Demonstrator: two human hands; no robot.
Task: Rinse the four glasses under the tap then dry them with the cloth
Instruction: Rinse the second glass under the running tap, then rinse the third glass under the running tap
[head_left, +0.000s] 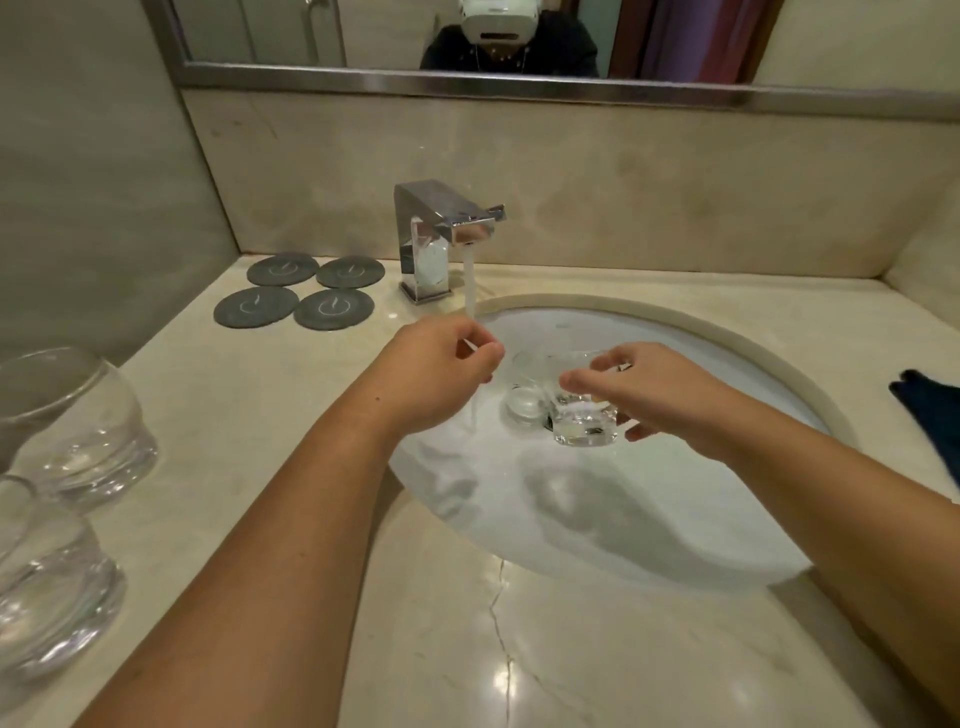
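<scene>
At my far left two rounded tumblers stand on the desk (270, 447), the farther glass (78, 426) behind the nearer glass (47, 587), both well away from the water. Behind them lie four dark round coasters (293, 291) in a square. The chrome tap (441, 223) is running, and its stream (470, 283) falls right onto the fingers of my left hand (441, 374). That hand is curled, thumb against forefinger. I cannot tell whether it pinches anything or is only wet.

Just right of the stream, a third glass (524, 397) sits in the basin (623, 519) by the drain, mouth up. Close beside it is the fourth glass (584, 423), roughly upright, with a little water in the bottom. My right hand (660, 395) grips it, thumb on the near side and fingers round the far side. I cannot say whether the two glasses touch.

What matters next: the held glass lies to the right of the falling water, not under it, so I judge it must travel left toward my left hand to be rinsed. The right hand has it already. The dark blue cloth (930, 405) waits on the desk at the far right, nearest that hand
</scene>
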